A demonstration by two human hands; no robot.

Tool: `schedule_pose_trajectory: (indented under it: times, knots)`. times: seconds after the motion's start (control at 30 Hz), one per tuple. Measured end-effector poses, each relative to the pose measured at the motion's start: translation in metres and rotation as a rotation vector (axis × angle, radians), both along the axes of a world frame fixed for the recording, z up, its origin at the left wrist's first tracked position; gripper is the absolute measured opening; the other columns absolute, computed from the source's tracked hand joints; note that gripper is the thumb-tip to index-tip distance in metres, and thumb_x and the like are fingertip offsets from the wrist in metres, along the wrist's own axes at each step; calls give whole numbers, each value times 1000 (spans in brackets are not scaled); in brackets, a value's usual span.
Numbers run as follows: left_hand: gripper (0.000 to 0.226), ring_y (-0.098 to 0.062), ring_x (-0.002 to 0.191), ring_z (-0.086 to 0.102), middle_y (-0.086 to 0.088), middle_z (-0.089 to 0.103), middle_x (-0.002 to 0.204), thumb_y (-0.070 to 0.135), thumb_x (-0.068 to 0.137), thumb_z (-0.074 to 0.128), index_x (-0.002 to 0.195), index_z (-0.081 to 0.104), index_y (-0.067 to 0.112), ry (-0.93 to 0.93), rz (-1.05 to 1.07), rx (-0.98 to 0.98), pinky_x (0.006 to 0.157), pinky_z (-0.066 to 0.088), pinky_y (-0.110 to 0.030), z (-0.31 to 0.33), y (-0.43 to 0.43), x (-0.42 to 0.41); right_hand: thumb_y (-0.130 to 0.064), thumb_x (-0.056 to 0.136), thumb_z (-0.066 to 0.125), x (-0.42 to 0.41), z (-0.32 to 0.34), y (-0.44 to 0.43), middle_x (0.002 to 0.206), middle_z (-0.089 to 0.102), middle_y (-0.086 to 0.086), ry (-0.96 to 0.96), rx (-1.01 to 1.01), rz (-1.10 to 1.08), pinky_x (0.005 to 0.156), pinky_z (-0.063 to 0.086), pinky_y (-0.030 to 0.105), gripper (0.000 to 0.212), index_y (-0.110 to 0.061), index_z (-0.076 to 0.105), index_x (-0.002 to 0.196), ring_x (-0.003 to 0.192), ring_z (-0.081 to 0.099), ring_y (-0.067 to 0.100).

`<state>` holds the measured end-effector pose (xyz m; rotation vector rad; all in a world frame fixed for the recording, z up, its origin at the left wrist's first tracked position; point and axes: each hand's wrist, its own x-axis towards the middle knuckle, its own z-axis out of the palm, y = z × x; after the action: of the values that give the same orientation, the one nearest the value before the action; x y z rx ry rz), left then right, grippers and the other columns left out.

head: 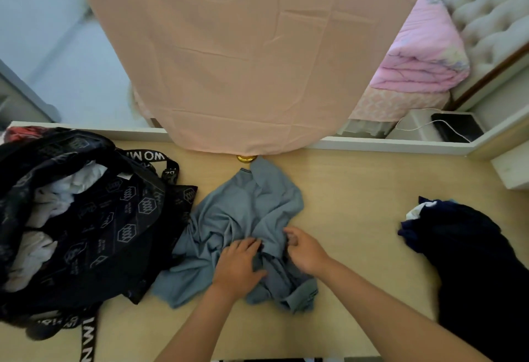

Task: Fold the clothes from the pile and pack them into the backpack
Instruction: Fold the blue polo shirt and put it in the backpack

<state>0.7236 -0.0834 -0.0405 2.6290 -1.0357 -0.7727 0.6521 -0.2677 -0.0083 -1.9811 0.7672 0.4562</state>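
One grey-blue shirt (246, 212) lies crumpled at the centre of the table (357, 189), and both hands are on it. The left hand (237, 267) presses down with its fingers laid loosely over the folds, while the right hand (305, 250), just at its 3 o'clock, pinches a bit of the cloth between curled fingers and thumb. At 9 o'clock sits one black backpack (108, 218), mouth open, its side touching the shirt and white clothes (57, 195) showing inside; at 3 o'clock, well apart, lies one dark navy pile (472, 261), and one peach cloth (243, 61) hangs at 12 o'clock.
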Motion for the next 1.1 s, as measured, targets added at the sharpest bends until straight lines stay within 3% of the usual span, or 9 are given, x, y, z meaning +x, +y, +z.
schedule_pose_trajectory:
  times: [0.23,0.37,0.53,0.67,0.73,0.83,0.9,1.0,1.1]
  knots:
    - [62,-27,145,22,0,23,159,47,95,50,151,29,29,-29,182,165,117,21,-45,3,34,1,-60,76,58,-16,9,8,109,63,1,364,-226,142,72,43,29,55,-20,55,113,91,58,18]
    - [34,-26,121,47,-1,53,133,27,96,43,127,56,19,-126,302,34,101,39,-39,28,12,-1,-33,70,70,-22,-5,21,72,62,-2,400,-167,308,61,44,27,19,-15,63,70,78,66,17]
    - [52,-18,133,40,3,45,145,5,94,50,142,47,25,-69,-99,-266,107,31,-29,30,-38,10,-19,86,62,-31,-5,14,78,59,-5,188,-118,181,65,38,24,11,-20,54,79,80,57,16]
    - [61,-28,126,46,1,30,155,26,99,49,153,22,25,-164,-220,102,100,39,-39,15,-48,24,-19,95,52,-39,0,-17,77,56,3,2,-412,9,63,39,34,8,-16,45,95,74,56,27]
    - [57,-29,107,58,-3,44,143,32,100,44,151,22,22,-222,-161,299,84,43,-38,17,-46,24,-19,99,48,-40,6,-32,77,58,2,-43,-521,-95,60,41,37,8,-16,47,106,70,56,29]
    - [17,-18,72,62,2,67,88,28,100,45,106,60,22,-394,-117,228,63,39,-30,26,-50,20,-18,99,52,-38,12,-48,104,68,4,-75,-461,-245,71,47,34,26,-21,53,125,92,65,28]
    - [23,-18,63,58,3,64,71,29,99,51,80,62,22,-466,-31,84,60,42,-30,33,-59,23,-14,97,57,-38,15,-55,116,67,1,-116,-396,-244,79,49,31,30,-23,59,126,104,64,23]
    - [23,-25,98,55,-6,63,109,11,95,50,116,60,14,-314,33,-328,83,46,-37,36,-85,39,-7,93,60,-37,23,-65,97,69,-6,-268,-383,-192,74,46,26,20,-24,66,101,88,62,15]
    - [70,-25,130,42,-5,48,142,-8,81,48,145,40,20,47,-175,-319,106,39,-37,56,-111,49,5,85,57,-29,40,-73,85,63,-13,-433,-325,-68,69,42,22,31,-26,63,90,75,56,0]
